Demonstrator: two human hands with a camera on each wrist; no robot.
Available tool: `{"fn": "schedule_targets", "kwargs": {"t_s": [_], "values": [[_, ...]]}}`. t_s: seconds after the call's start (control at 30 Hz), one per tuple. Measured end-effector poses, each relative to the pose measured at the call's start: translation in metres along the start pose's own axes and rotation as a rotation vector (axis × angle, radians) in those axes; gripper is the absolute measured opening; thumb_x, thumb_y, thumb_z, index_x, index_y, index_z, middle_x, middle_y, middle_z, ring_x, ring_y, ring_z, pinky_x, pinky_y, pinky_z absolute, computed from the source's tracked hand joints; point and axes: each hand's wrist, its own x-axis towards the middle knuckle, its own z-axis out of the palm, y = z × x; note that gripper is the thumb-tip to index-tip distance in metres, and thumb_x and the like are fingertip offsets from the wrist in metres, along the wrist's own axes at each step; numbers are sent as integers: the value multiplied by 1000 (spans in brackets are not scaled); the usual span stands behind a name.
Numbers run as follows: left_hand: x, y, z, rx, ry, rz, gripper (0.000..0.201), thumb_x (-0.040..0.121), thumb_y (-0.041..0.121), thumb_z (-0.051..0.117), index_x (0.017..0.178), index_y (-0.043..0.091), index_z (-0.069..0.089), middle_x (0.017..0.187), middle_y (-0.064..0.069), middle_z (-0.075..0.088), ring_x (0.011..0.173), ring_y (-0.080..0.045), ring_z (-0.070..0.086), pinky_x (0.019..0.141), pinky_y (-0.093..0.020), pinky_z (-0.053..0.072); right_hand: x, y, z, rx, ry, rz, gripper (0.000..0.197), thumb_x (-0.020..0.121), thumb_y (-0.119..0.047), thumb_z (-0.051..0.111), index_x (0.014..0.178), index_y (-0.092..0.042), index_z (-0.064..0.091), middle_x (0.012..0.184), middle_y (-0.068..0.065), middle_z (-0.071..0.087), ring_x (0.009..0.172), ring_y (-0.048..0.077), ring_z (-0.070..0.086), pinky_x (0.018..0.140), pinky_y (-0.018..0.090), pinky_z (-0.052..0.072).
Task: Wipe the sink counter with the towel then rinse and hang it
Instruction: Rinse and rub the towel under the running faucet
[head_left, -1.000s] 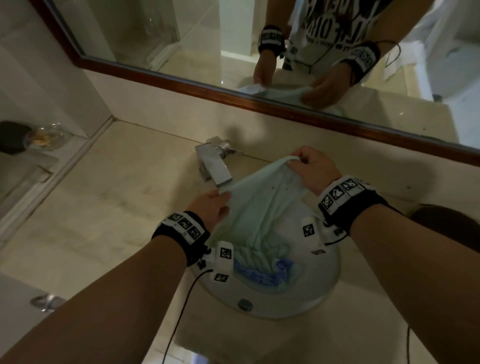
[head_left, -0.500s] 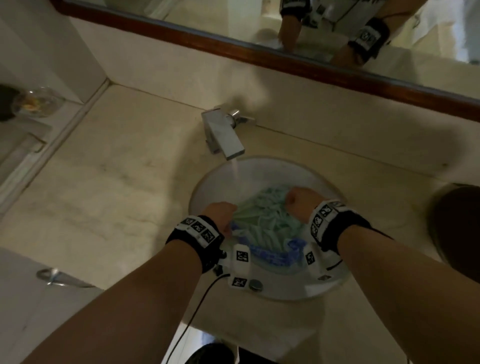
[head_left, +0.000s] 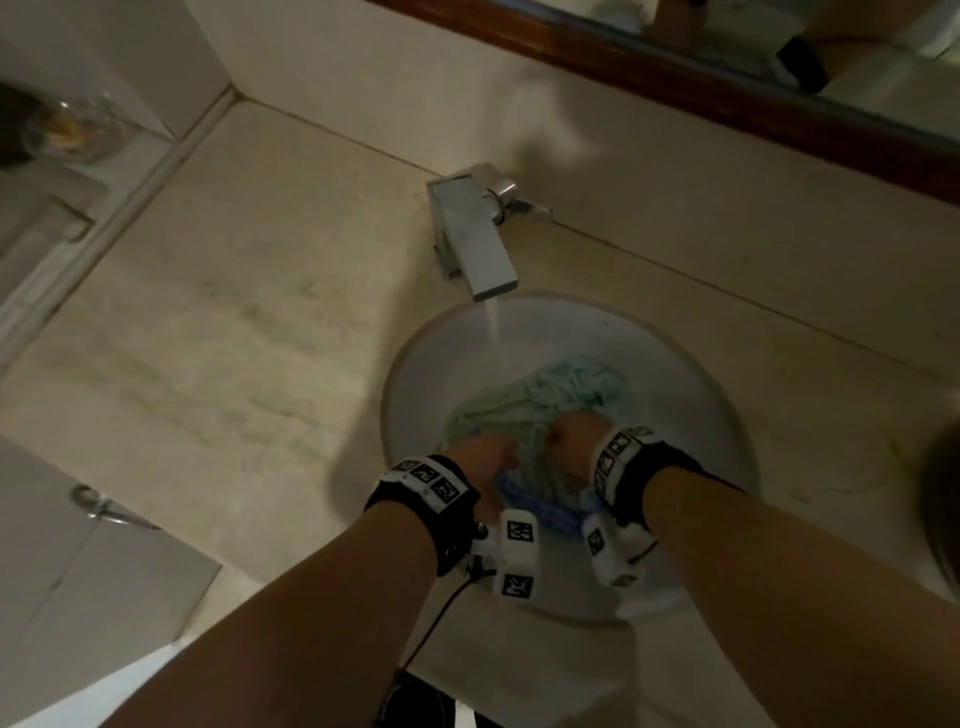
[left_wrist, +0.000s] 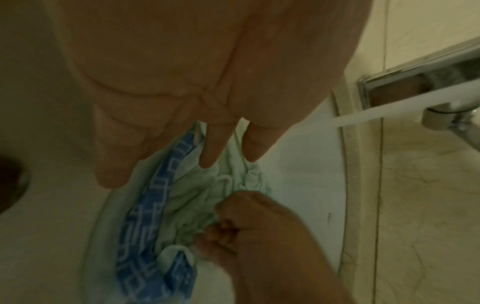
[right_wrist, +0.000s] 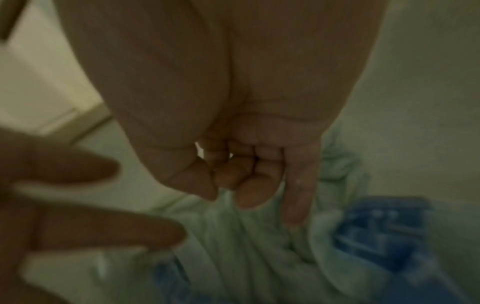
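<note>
Towel (head_left: 540, 410) is lying bunched in the sink basin (head_left: 691, 395), pale green with its blue patterned border toward the near side, tap (head_left: 475, 244) running just behind it. Right hand (head_left: 574, 441) is gripping a fold, fingers (right_wrist: 249, 185) curled tight. Left hand (head_left: 483, 460) is resting on the cloth, fingers (left_wrist: 210, 148) straight and spread. Risks, as I judge them: bunched cloth covering the drain and water rising; a sodden towel dripping across the wiped counter (head_left: 218, 332) if lifted unwrung.
</note>
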Motion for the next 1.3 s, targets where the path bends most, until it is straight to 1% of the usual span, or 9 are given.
{"fn": "schedule_targets", "kwargs": {"t_s": [0.2,0.33,0.47,0.6,0.73,0.83,1.0,1.17,1.3], "values": [[11,5,17,-138,37,-32,58,102,27,56,151,1,37,153,-21,42,136,-38,47,106,-47,46,1,21,-25,-96,42,-17,23,95,-29,58,113,-15,58,112,11,61,96,28,59,79,32,48],[26,7,11,-220,121,212,24,96,18,60,116,8,65,114,-17,66,98,-25,65,89,-38,52,0,10,-17,-32,-55,-111,21,92,-39,61,87,-18,59,86,4,60,88,28,61,80,34,51],[9,30,8,-331,95,371,17,97,14,60,107,6,71,91,-4,70,86,-15,64,79,-26,48,-2,-8,-19,56,-58,-186,40,85,-54,66,95,-19,53,77,0,53,81,25,58,72,34,47],[-8,47,-5,-403,81,346,23,95,23,62,79,8,67,70,-7,60,63,-19,51,61,-26,41,-7,-21,-27,196,181,-231,30,90,-27,60,119,-21,51,86,3,58,78,26,57,58,26,36],[-7,55,-13,-362,39,246,35,92,43,67,93,8,71,80,-15,66,77,-30,58,81,-40,47,-29,-27,-33,297,206,-468,40,90,-15,59,129,-16,53,116,10,63,95,24,57,76,28,40],[7,50,-19,-343,123,266,45,64,26,85,100,5,71,107,-23,69,98,-37,67,98,-56,53,-34,-25,-31,295,46,-553,20,96,-26,56,109,-12,61,100,11,63,86,23,58,74,32,46],[-5,53,-26,-520,207,438,23,94,6,64,116,13,66,109,-19,73,98,-41,70,88,-59,56,9,31,-28,230,202,-51,37,96,-44,51,126,-24,58,125,3,62,106,28,60,97,40,50],[-7,50,-34,-332,235,631,21,96,13,61,111,27,64,109,-12,70,105,-38,67,92,-58,55,47,68,8,132,62,277,85,96,-53,50,157,-29,-5,159,12,25,138,41,37,111,56,34],[-9,46,-44,-212,235,732,25,95,16,62,115,29,66,115,-8,71,106,-34,68,91,-57,56,48,64,11,191,124,240,50,96,-37,53,138,-12,40,108,13,58,89,27,59,71,36,53]]}}
